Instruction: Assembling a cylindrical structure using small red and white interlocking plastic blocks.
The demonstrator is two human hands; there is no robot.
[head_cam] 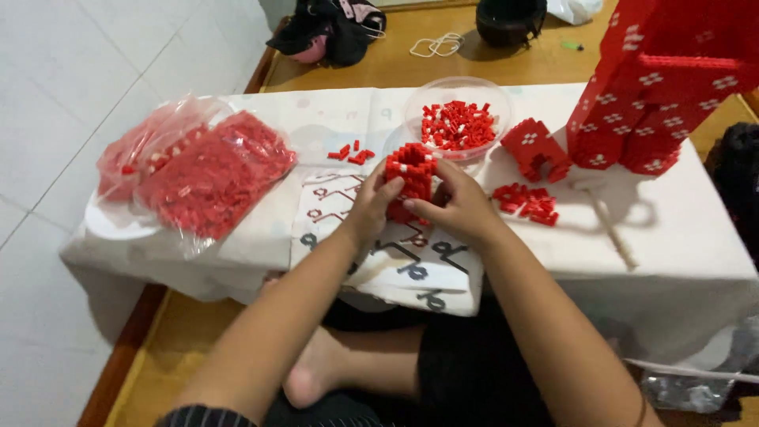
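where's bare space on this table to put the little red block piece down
Bare cloth lies at the front right, between the loose red bricks and the table edge, and thinly between the brick bags and the left hand. Crowded: around the clear bowl and the tall red structure.

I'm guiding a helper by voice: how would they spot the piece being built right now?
Start at the clear bowl of loose red bricks at the back of the white-covered table. Just in front, the left hand and right hand hold a small hollow red brick block. Unlike the tall red tower, it is open-topped.
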